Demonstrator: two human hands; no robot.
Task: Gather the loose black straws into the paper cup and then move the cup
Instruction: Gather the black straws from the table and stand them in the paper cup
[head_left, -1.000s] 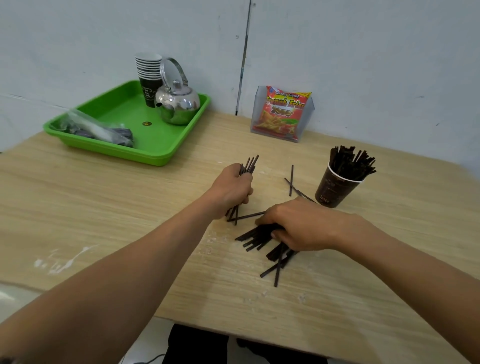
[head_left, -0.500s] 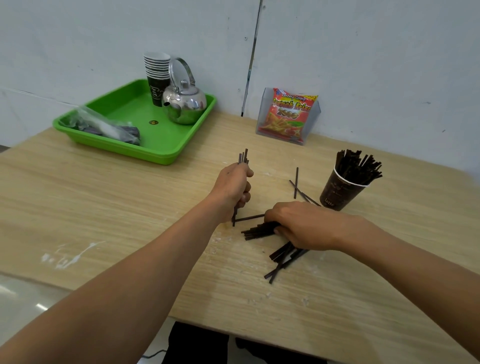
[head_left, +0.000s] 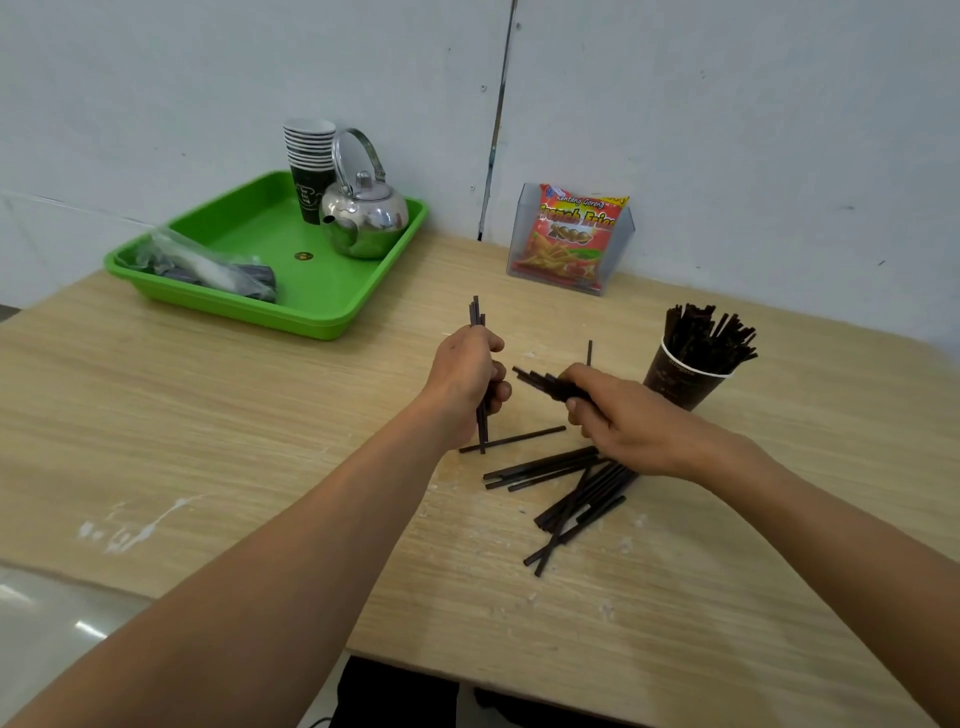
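Note:
My left hand (head_left: 467, 379) grips an upright bundle of black straws (head_left: 477, 314), their lower ends touching the wooden table (head_left: 218, 426). My right hand (head_left: 623, 421) holds a second small bunch of straws (head_left: 540, 382), lifted off the table and pointing left toward the other hand. Several loose black straws (head_left: 566, 488) lie scattered below and between my hands. A dark paper cup (head_left: 680, 382), packed with straws (head_left: 706, 332), stands just right of my right hand.
A green tray (head_left: 291, 312) at the back left carries a steel kettle (head_left: 363, 218), a stack of paper cups (head_left: 309, 161) and a plastic bag (head_left: 208, 265). A snack packet in a clear holder (head_left: 571, 239) leans against the wall. White smears mark the table's front left.
My right hand has lifted a bunch of straws off the table. My left hand has stood its bundle upright on the table.

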